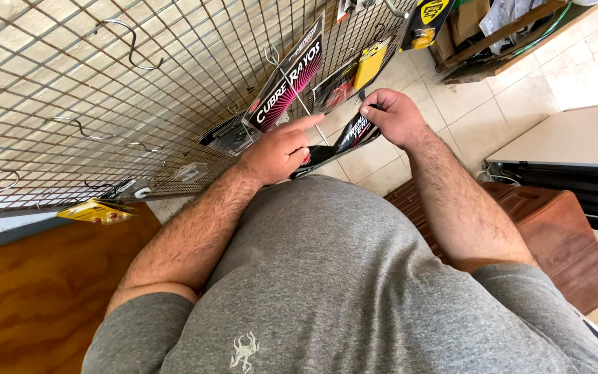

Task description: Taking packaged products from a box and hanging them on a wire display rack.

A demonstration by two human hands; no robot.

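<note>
My right hand (392,114) pinches the top of a black and red flat packet (351,136) in front of a wire grid display rack (105,83). My left hand (279,149) holds the lower end of the same packet, its forefinger stretched toward a thin metal peg hook (304,105). A larger black and pink packet (287,83) hangs on the rack just above my left hand. A yellow packet (370,62) hangs further up the rack.
Bare hooks (131,43) stick out of the rack at the left. A small yellow packet (96,212) hangs low at the left above a wooden panel (29,298). A brown wooden box (555,235) stands on the tiled floor (493,111), with a white counter (576,135) behind.
</note>
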